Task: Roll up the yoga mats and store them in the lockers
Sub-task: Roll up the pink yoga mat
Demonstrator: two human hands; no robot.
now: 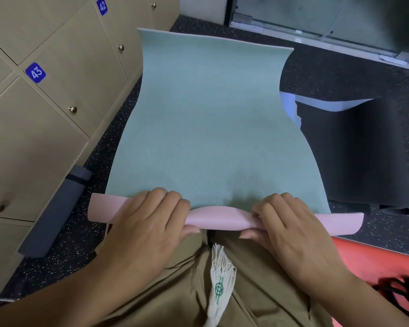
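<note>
While both hands point(149, 215) grip green mat point(210, 128) roll (pink underside), black mat point(354, 156) overlapped right, lockers point(45, 102) left

Mat point(206, 119): pale green face, pink underside noted at the rolled edge under the hands point(149, 215). Lockers point(57, 128), left of them: beige, blue number plates point(35, 72). Floor point(340, 74): black, white-speckled.
</note>
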